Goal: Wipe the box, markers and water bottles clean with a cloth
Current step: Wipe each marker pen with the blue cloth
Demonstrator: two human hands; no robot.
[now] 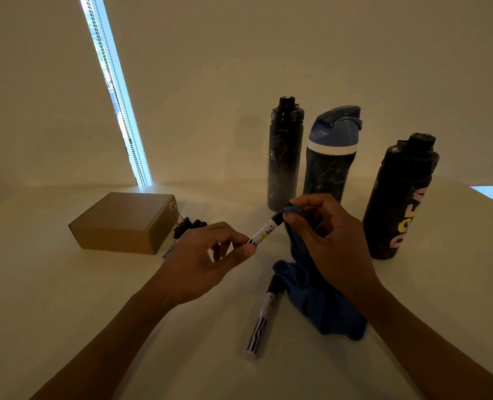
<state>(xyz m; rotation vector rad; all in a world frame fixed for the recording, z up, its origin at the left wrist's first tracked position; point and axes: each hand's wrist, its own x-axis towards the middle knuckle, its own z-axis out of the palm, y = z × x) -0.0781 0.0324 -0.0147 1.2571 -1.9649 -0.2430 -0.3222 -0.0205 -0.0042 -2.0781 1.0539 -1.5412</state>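
My left hand (207,258) pinches the lower end of a white marker (265,230) with a black cap, held slanted above the table. My right hand (329,235) grips a blue cloth (317,301) and pinches a fold of it around the marker's black cap end. The rest of the cloth hangs down onto the table. A second marker (264,316) lies on the table beside the cloth. A brown cardboard box (124,223) sits at the left. Three water bottles stand behind: a slim black one (284,157), a blue-lidded one (330,157) and a black one with pink lettering (398,203).
Black binder clips (189,225) lie against the box's right side, with another marker (168,249) partly hidden behind my left hand. The white table (95,298) meets a wall at the back; a window strip (115,90) shows at the left.
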